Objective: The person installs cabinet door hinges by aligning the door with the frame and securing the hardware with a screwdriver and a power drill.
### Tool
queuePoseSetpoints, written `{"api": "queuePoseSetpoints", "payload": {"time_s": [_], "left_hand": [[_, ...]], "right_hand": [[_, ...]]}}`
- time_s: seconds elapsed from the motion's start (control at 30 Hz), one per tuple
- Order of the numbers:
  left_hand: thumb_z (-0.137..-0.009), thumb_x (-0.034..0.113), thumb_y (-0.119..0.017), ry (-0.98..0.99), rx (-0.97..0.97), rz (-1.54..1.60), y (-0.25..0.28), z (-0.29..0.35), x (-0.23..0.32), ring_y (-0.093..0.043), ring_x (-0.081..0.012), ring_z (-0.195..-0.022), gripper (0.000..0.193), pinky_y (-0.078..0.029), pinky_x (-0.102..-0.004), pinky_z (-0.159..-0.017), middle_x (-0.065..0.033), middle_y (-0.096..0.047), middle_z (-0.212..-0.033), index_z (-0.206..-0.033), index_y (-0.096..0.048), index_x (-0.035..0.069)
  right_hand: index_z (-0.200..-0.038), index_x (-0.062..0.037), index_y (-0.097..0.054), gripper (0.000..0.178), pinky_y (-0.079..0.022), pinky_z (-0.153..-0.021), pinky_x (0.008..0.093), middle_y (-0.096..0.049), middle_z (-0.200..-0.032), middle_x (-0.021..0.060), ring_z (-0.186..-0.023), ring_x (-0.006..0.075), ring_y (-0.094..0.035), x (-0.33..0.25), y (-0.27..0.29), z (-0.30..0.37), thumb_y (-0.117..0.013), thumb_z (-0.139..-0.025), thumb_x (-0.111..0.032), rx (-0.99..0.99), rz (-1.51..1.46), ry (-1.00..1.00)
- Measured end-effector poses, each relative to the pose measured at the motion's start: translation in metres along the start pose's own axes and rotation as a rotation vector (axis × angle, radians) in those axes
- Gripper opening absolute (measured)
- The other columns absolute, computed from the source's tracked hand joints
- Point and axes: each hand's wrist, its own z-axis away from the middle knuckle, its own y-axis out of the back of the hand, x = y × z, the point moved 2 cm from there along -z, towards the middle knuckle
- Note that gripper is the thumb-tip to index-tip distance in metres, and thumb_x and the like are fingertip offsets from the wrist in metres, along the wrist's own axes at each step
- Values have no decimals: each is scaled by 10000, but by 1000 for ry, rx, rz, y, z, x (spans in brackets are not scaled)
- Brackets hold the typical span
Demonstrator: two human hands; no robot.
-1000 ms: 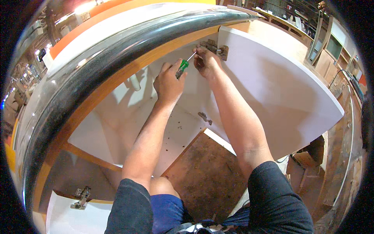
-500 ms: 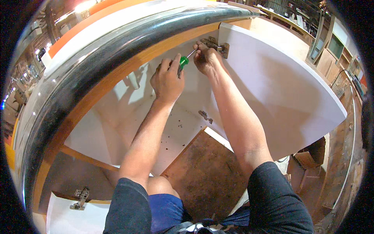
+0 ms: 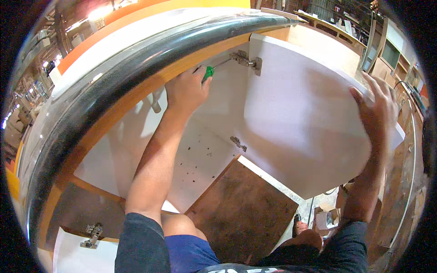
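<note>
My left hand [image 3: 186, 88] is wrapped round a screwdriver [image 3: 208, 73] with a green handle. Its thin shaft runs up and right to the metal hinge [image 3: 246, 60] that joins the white cabinet door [image 3: 300, 113] to the inner wall; the tip reaches the hinge's inner side. Far to the right, my right hand [image 3: 380, 104] holds the door's outer edge, thumb toward the inner face and fingers beyond the edge. Lower on the same inner side, a second hinge [image 3: 238, 144] sits near the door's bottom corner.
The cabinet's curved black rim [image 3: 91, 100] arches over the left side. Dark crumbs lie on the white cabinet floor [image 3: 195, 168], beside a brown panel [image 3: 246, 209]. Another hinge [image 3: 93, 235] is on a white door at lower left. A red power tool [image 3: 299, 225] and a box [image 3: 327, 218] stand at lower right.
My right hand has left the hinge and screwdriver shaft and moved right to the door's outer edge. My left hand has shifted slightly left with the screwdriver, and the hinge is now uncovered.
</note>
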Motion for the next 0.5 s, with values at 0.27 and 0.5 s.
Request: {"api": "queuePoseSetpoints", "payload": {"time_s": [0.27,0.5], "left_hand": [[-874,417,-727,-39,-64,-44,3,0,-6,-706,-355,-933,375,-565,-462,-796,-159,-731,-1020,-1102,-757,121],[-898,506,-706,87,-140,51,-6,-8,-21,-703,-340,-844,458,-546,-436,-748,-153,-730,-879,-1076,-765,88]], "right_hand": [[-1258,-167,-690,502,-539,-849,453,-749,-1031,152,-968,351,-722,53,-16,8,-800,-819,-382,-401,-217,-144],[-1257,-169,-701,497,-537,-878,424,-750,-1078,151,-1009,335,-721,52,-10,12,-810,-802,-333,-370,-320,-156]]}}
